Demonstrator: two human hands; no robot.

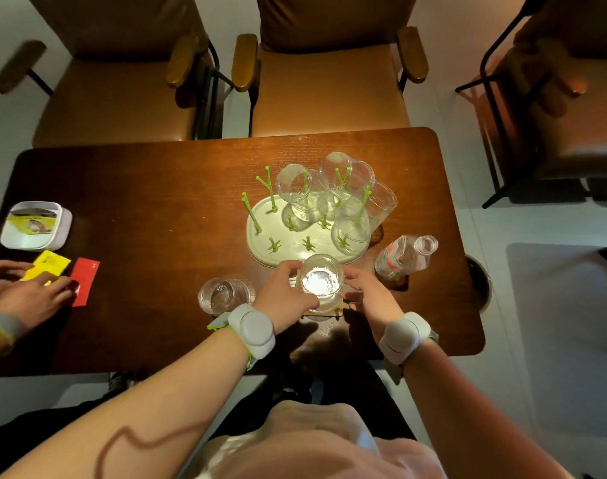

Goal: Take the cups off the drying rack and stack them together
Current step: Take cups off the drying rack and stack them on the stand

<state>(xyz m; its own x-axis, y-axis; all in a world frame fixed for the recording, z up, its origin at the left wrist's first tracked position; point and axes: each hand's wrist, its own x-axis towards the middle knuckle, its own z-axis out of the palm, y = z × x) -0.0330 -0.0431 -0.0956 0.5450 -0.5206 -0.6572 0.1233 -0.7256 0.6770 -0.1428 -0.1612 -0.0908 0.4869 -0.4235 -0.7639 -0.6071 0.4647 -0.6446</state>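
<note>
The left hand (284, 288) and the right hand (366, 288) are both closing around one clear cup (321, 281), which is standing upright, mouth up, at the near edge of the drying rack (260, 233). The left grip is wrapping the cup's left wall with curled fingers; the right grip is resting against the right wall with its fingers looser, so whether it is bearing load cannot be told. A pale wooden piece (324, 314) is showing under the cup; what it is cannot be told.

The step in hand appears to be seating this cup as the base or top of a stack. To do it well, keep the cup vertical and hold it by the wall, not the rim, so that the next cup can drop in straight.

Several more cups (350, 202) are hanging tilted on the green pegs (250, 212) at the far right of the rack. Lift each along its peg, not sideways. One further cup (222, 295) is lying on the worktop (139, 209) just left of the left hand.

Open room is lying to the left of the rack. A plastic bottle (404, 257) is standing near the right hand and could tip. The worktop's near edge is close behind the wrists. Another person's hands (29, 292) are occupying the far left corner.
</note>
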